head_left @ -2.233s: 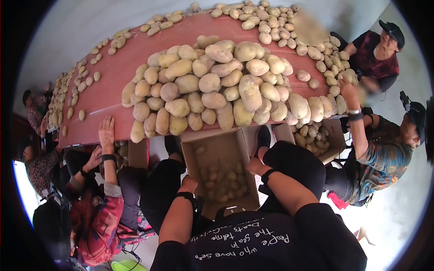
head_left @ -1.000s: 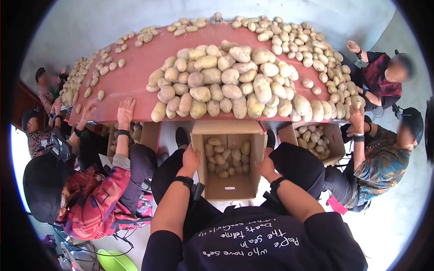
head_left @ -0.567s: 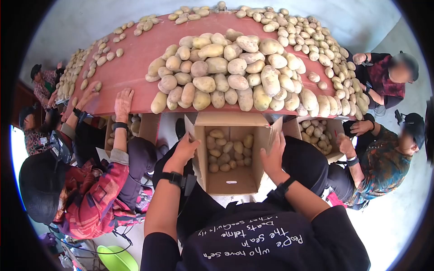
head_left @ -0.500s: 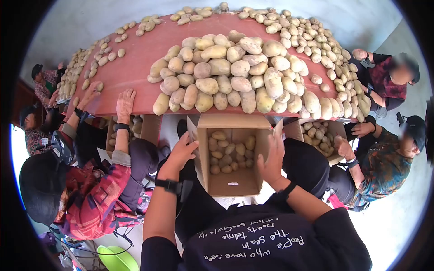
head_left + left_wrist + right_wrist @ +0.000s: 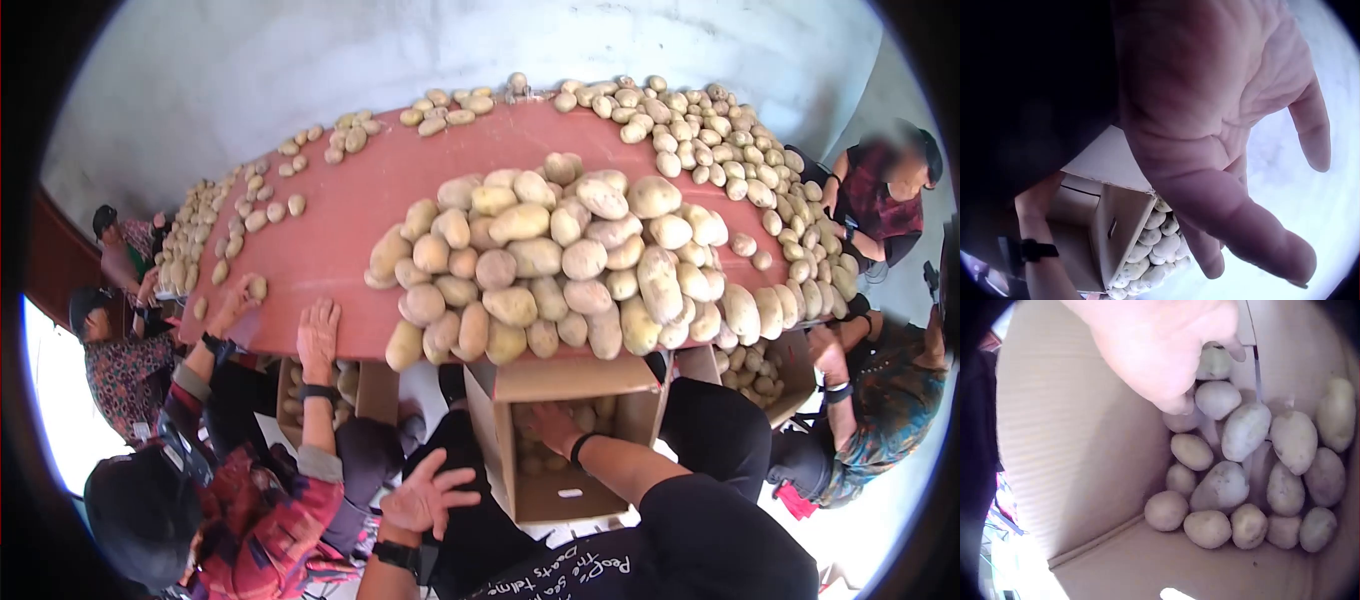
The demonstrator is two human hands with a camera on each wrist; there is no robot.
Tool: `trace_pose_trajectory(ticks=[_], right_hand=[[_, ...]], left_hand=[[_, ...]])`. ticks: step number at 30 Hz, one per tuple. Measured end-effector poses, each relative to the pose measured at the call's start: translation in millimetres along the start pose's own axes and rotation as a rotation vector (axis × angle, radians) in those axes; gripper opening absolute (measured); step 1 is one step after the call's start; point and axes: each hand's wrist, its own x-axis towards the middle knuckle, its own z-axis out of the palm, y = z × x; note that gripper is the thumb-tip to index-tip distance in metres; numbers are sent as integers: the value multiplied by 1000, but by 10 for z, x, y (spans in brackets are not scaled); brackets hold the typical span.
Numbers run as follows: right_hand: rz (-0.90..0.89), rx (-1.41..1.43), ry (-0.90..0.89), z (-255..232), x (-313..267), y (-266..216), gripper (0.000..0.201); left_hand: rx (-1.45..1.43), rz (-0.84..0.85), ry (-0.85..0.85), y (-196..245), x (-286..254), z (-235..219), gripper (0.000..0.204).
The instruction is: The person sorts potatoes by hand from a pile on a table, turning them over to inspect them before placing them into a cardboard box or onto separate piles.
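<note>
My right hand (image 5: 552, 425) reaches down into a cardboard box (image 5: 545, 508) between my knees. In the right wrist view its thumb and a finger come down on either side of a pale potato (image 5: 1214, 365) near the box's far side; I cannot tell whether they grip it. Several loose potatoes (image 5: 1219, 486) lie around it on the box bottom. My left hand (image 5: 430, 497) is held in the air left of the box, palm up, fingers spread, holding nothing. The left wrist view shows that palm large, with the box behind.
A red table (image 5: 330, 230) stands ahead, bearing a large potato heap (image 5: 540, 260) at its near edge and more potatoes along its far edge. Boxes of potatoes (image 5: 755, 370) stand on both sides. People sit close by at left and right; one neighbour's hand (image 5: 318, 335) rests on the table.
The box has been drawn toward me from under the table. Both hands have left its sides: the right has gone inside among the potatoes, the left has moved down and away.
</note>
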Motion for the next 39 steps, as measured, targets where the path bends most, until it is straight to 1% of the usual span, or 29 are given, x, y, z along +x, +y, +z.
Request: trace_pose_trajectory(ticks=[2,5,6,7,8,11,13,14,16,17,19,20,21,23,26,29,32,34,36,37,39], right_hand=[[-25,-156,60,-100,7,-12,39],[225,436,237,201,150,103,48],[189,401,255,485,178,196,47],[154,365,272,854,217,314,46],[120,329,288,1050,244,357,45],[246,567,239,906,223,307,43],[254,548,265,858,279,310,41],[257,542,279,833,312,296,41],[265,613,236,734,362,305,40],[270,644,215,688,358,306,40],[206,452,277,673,342,285,39],[173,351,311,627,344,286,39],[216,509,290,580,320,269,38],[294,821,238,83,77,107,39],[-24,411,133,-614,-476,-73,43],[-156,499,-99,-1092,-773,-164,47],[-279,611,79,-1965,-1111,-260,47],[-293,586,159,-2632,-1184,-206,46],[-256,622,322,-3281,-1087,-36,47],[-260,605,417,-3483,-926,148,49],[-197,601,608,-3955,-635,431,50]], left_hand=[[-27,-29,-2,21,-41,-50,95],[8,-82,25,56,-74,-105,97],[17,-98,27,55,-54,-99,98],[-32,-63,9,27,35,-27,92],[-17,-76,32,50,21,-50,92],[10,-95,84,52,-17,-98,92],[21,-89,99,56,24,-71,92],[17,-84,78,57,59,-60,92],[6,-76,37,38,123,-26,93],[28,-85,59,40,105,-23,93],[73,-100,91,38,94,-37,93],[63,-87,76,21,115,-33,93],[54,-73,61,4,149,-22,93],[53,-53,50,-17,174,7,93],[73,-42,45,-38,188,17,92],[80,-37,31,-54,182,37,92],[81,-30,10,-82,162,52,92],[76,-28,2,-100,126,40,92],[79,-27,0,-86,136,46,92],[72,-20,-1,-91,147,66,91],[79,-15,3,-92,152,67,90]])
